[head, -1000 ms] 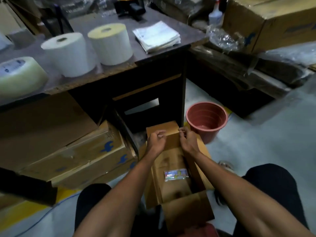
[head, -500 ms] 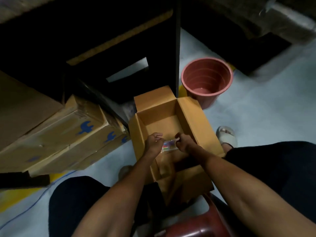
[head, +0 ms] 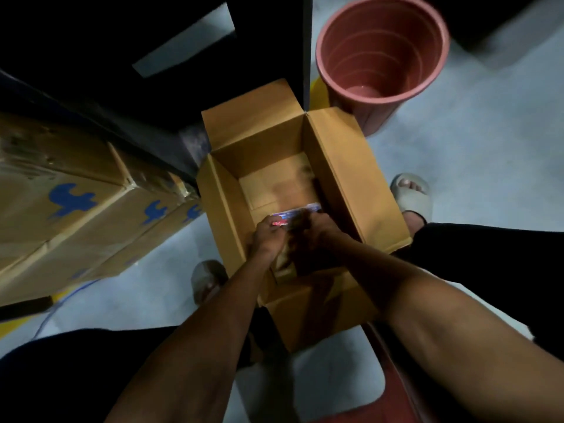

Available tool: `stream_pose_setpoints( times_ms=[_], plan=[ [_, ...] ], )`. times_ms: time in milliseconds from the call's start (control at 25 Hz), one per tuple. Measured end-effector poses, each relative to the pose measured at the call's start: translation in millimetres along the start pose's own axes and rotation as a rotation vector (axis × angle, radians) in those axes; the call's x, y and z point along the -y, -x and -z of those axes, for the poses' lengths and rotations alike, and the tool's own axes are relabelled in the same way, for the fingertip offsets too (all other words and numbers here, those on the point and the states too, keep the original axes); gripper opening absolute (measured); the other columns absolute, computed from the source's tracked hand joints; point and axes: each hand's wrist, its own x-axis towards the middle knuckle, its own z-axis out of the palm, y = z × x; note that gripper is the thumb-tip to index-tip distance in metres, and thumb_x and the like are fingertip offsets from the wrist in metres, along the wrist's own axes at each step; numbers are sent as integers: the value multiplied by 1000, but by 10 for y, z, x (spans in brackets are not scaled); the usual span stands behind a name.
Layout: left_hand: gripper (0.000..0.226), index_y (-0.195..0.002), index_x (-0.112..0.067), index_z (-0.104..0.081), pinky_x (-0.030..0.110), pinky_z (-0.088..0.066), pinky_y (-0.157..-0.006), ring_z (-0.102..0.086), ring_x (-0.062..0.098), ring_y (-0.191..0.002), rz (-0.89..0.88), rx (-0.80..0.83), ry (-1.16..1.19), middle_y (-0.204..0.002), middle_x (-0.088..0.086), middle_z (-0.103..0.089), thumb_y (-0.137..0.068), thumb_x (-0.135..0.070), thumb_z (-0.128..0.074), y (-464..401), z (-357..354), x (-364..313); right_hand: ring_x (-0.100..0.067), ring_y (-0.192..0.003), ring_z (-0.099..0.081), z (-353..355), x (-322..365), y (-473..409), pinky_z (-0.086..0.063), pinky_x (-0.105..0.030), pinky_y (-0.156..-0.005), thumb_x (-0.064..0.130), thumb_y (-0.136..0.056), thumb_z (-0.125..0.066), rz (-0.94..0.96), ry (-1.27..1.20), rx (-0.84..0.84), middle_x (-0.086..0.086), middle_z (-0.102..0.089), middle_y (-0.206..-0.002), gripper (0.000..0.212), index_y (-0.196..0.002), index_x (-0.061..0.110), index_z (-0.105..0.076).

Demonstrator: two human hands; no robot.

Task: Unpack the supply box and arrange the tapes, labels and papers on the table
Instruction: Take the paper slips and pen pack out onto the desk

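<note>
Both hands (head: 293, 236) on packet (head: 297, 213)

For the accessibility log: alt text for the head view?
Both hands, left and right, reach into an open cardboard box on the floor, gripping a small colourful packet. A pink plastic bucket stands beyond it, taped cartons at left.

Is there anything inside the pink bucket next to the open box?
No, the pink bucket shows only its bare ribbed wall and floor, standing on the ground beside the open cardboard box.
</note>
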Motion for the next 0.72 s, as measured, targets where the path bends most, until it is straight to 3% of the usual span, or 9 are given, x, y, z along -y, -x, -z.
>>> stream_pose_setpoints(
  times_ms=[120, 200, 280, 360, 480, 600, 720],
  plan=[
    [28, -118, -15, -65, 34, -53, -84, -68, 36, -101, 44, -14, 44, -113, 18, -71, -90, -13, -64, -216, -161, 138, -34, -130, -49, -95, -65, -276, -40, -16, -84, 15, -102, -45, -6, 96, 11, -21, -50, -142, 42, -141, -3, -44],
    [35, -125, -14, -61, 35, -51, -87, -66, 36, -106, 73, -37, 56, -117, 19, -70, -90, -14, -63, -352, -272, 250, -33, -133, -45, -168, -73, -396, -40, -5, -76, 18, -104, -37, 16, 146, -103, -19, -46, -145, 43, -143, -1, -42],
    [48, -134, -19, -55, 33, -49, -88, -64, 33, -109, 84, -57, 39, -120, 12, -69, -88, -26, -64, -440, -343, 332, -33, -139, -36, -294, -168, -580, -38, -19, -101, 38, -98, -26, 66, 133, -223, -15, -38, -151, 58, -149, 11, -35],
    [61, -144, -23, -43, 29, -46, -87, -60, 31, -113, 127, -28, 66, -118, 2, -62, -86, -26, -62, -490, -401, 415, -37, -143, -24, -375, -204, -694, -22, -36, -116, 55, -87, -25, 197, 246, -133, -13, -30, -154, 72, -152, 26, -31],
    [72, -142, -33, -38, 40, -51, -91, -62, 37, -111, 206, 8, 150, -121, 9, -66, -72, -33, -54, -636, -526, 601, -41, -144, -13, -475, -264, -757, -17, -42, -119, 48, -92, -56, 224, 259, -53, -13, -22, -155, 69, -153, 35, -28],
    [67, -124, -39, -54, 48, -54, -88, -65, 42, -103, 197, -20, 209, -112, 19, -70, -58, -43, -47, -984, -789, 1050, -31, -149, -7, -551, -332, -822, -15, -45, -120, 41, -101, -46, 200, 102, -97, -10, -19, -159, 52, -151, 32, -35],
    [67, -127, -31, -59, 48, -53, -93, -65, 40, -107, 218, -24, 216, -117, 19, -70, -62, -36, -46, -944, -766, 998, -29, -146, -20, -539, -311, -968, -20, -40, -117, 49, -99, -47, 193, 103, -86, -7, -34, -148, 48, -143, 28, -45]
  ],
)
